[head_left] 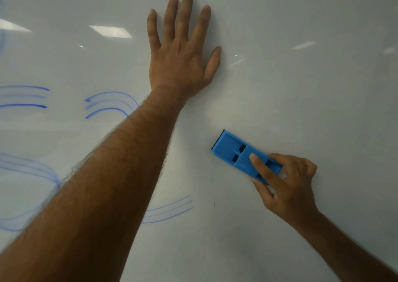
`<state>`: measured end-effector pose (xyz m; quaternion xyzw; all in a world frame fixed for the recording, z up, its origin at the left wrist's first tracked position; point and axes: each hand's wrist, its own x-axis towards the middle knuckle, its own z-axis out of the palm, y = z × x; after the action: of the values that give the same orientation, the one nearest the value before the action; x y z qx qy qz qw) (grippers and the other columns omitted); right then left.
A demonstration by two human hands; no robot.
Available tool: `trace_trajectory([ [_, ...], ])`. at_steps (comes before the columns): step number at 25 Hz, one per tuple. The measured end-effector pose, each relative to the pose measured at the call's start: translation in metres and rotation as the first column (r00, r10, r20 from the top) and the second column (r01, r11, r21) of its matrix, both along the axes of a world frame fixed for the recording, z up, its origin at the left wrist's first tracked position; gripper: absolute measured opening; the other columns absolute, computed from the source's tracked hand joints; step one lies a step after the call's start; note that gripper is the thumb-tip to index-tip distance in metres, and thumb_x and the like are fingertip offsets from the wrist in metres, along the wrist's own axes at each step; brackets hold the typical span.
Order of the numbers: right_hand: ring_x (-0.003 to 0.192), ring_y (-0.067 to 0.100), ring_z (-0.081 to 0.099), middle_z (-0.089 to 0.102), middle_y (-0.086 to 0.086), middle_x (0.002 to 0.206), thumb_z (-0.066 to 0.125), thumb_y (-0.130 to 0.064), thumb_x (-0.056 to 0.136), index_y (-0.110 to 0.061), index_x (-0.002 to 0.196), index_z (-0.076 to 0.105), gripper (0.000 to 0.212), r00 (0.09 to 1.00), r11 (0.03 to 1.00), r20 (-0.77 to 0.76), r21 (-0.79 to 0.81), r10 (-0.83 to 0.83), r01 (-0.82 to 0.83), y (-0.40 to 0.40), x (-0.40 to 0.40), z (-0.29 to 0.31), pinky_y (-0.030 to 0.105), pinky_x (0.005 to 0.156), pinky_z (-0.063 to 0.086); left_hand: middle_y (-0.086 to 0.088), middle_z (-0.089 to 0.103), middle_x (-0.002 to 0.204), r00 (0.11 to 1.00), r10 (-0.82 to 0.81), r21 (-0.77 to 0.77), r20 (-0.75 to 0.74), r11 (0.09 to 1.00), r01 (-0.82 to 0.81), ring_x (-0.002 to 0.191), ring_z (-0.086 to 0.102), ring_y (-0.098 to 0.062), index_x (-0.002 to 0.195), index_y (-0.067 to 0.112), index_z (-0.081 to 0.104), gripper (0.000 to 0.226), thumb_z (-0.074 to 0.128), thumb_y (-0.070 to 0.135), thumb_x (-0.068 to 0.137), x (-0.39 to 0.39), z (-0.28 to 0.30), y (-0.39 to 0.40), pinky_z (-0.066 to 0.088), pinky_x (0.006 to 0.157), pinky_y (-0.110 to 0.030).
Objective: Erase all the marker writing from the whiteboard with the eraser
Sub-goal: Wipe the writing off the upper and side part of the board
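Observation:
A white whiteboard (pixel 301 98) fills the view. My left hand (pixel 181 51) lies flat on it near the top centre, fingers straight and spread. My right hand (pixel 286 182) grips a blue plastic eraser (pixel 232 150) at the lower right, index finger laid along its back, the eraser flat against the board. Blue marker strokes (pixel 107 103) remain at the left: curved lines beside my left forearm, more strokes (pixel 23 96) at the far left edge, smeared loops (pixel 28 169) at lower left, and thin lines (pixel 170 211) below the forearm. The forearm hides part of the writing.
The board's right half around the eraser shows no marker lines, only a tiny dark mark (pixel 214 204) below the eraser. Ceiling light reflections (pixel 111 31) glare on the glossy surface.

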<state>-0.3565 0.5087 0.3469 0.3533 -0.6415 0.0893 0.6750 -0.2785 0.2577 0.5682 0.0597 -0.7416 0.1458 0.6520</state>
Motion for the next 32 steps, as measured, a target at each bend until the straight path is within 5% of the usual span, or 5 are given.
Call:
trace_trajectory([
  [6,0.094,0.027,0.055,0.055,0.01,0.118,0.077,-0.022,0.078,-0.036,0.142,0.053,0.07,0.987,0.927,-0.159,0.371,0.004,0.056,0.011,-0.006,-0.022,0.05,0.086,0.038,-0.011,0.014,0.169,1.0,0.016,0.003,0.0,1.0,-0.016,0.156,0.009,-0.032,0.161,0.024,0.022,0.072,0.023,0.061,0.099,0.001,-0.001,0.002,0.006,0.124,-0.058],
  [13,0.089,0.031,0.064,0.056,0.008,0.115,0.062,-0.035,0.094,-0.036,0.144,0.049,0.051,0.999,0.993,-0.035,0.111,0.04,-0.036,0.013,-0.005,0.006,0.05,0.085,0.037,-0.011,0.013,0.169,0.999,0.034,0.006,-0.001,0.999,-0.034,0.156,0.009,-0.031,0.161,0.025,0.021,0.072,0.021,0.063,0.099,0.002,-0.001,0.002,0.005,0.124,-0.056],
  [17,0.089,0.03,0.056,0.053,0.011,0.116,0.068,-0.018,0.082,-0.035,0.144,0.052,0.067,0.992,0.933,-0.114,0.36,0.055,-0.01,0.012,-0.007,-0.027,0.049,0.085,0.038,-0.011,0.018,0.167,0.998,0.023,-0.004,-0.051,1.0,-0.023,0.155,0.014,-0.032,0.16,0.025,0.027,0.07,0.026,0.061,0.1,-0.001,-0.002,0.001,0.008,0.124,-0.057],
  [24,0.096,0.027,0.052,0.053,0.012,0.115,0.04,-0.005,0.094,-0.037,0.146,0.051,0.061,0.98,0.804,-0.185,0.592,0.068,0.056,0.04,-0.019,-0.041,0.05,0.086,0.039,-0.011,0.023,0.166,0.996,0.003,-0.016,-0.091,1.0,-0.005,0.154,0.018,-0.032,0.158,0.024,0.031,0.068,0.03,0.06,0.1,-0.004,-0.002,0.0,0.011,0.123,-0.058],
  [32,0.083,0.029,0.063,0.067,0.01,0.104,0.073,-0.02,0.079,-0.037,0.141,0.058,0.066,0.971,0.942,-0.221,0.335,0.088,-0.009,0.016,-0.011,0.038,0.048,0.085,0.037,-0.011,0.024,0.166,0.995,0.012,-0.021,-0.101,1.0,-0.014,0.154,0.019,-0.032,0.158,0.023,0.032,0.068,0.033,0.059,0.1,-0.005,-0.002,-0.002,0.013,0.123,-0.058],
])
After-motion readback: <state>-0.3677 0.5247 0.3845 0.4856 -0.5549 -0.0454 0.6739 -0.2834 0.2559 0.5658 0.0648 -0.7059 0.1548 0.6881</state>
